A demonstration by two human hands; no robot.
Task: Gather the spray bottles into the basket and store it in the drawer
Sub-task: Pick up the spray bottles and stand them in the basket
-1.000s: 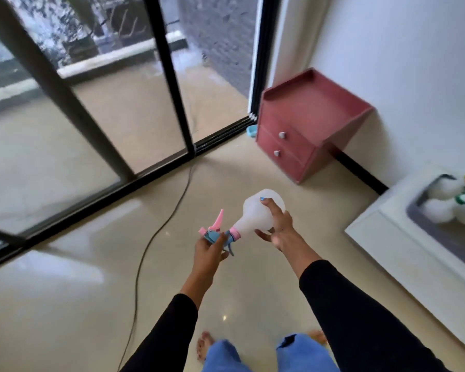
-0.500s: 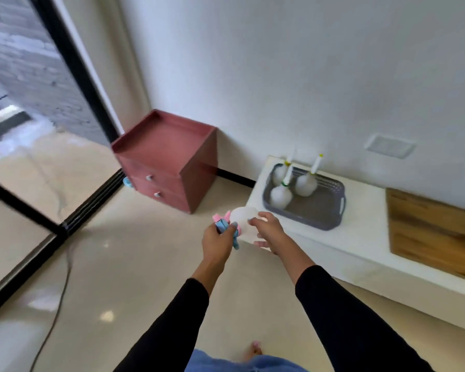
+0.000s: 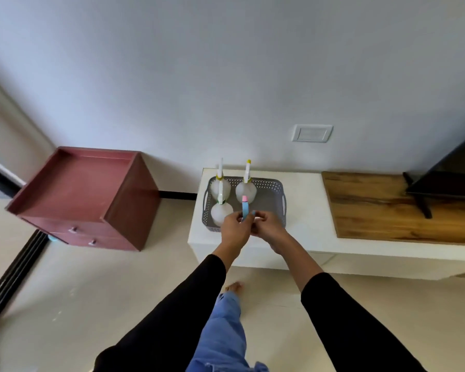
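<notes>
A grey perforated basket [image 3: 272, 187] sits on the left end of a low white bench [image 3: 304, 208]. Three white spray bottles stand in it: one at the back left [image 3: 220, 185], one at the back right [image 3: 245, 190], one at the front left [image 3: 220, 212]. My left hand [image 3: 234, 232] and my right hand [image 3: 269, 227] meet over the basket's front right part, both closed on a fourth spray bottle with a blue and pink trigger head [image 3: 244, 208]. Its white body is hidden behind my hands. The red drawer cabinet [image 3: 86, 196] stands on the floor to the left, both drawers closed.
A wooden board [image 3: 397, 208] covers the bench's right part, with a dark screen on a stand [image 3: 448, 181] at its far end. A wall socket plate [image 3: 312, 133] is above the bench. A black door track [image 3: 14, 272] runs along the floor at left.
I have turned from the glass door to the bench and stepped closer. The spray bottle in both hands went from lying sideways over the floor to upright over the basket.
</notes>
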